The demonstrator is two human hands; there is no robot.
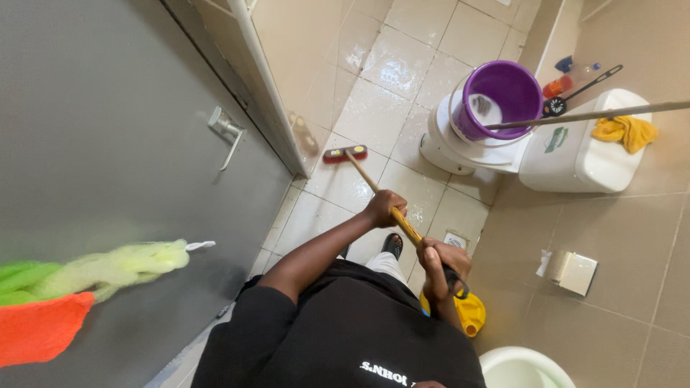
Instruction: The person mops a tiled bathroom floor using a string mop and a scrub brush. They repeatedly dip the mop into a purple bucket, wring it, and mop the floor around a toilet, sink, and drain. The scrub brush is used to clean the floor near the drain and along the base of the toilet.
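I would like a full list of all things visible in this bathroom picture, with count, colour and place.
broom: one, red head, wooden handle, on floor tiles near door
bucket: one, purple, on toilet
toilet: one, white, by right wall
cloth: one, yellow, on cistern
paper holder: one, metal, right wall
door: one, grey, left
mesh sponge: one, pale green, hanging on door
yellow container: one, on floor
left hand: gripping broom handle
right hand: gripping handle end

1. Wet, glossy beige floor tiles [392, 61]; matching beige wall tiles [632, 244]
2. Grey door [108, 129] with metal handle [226, 133]
3. White toilet [575, 154]; wall-mounted paper holder [571, 271]
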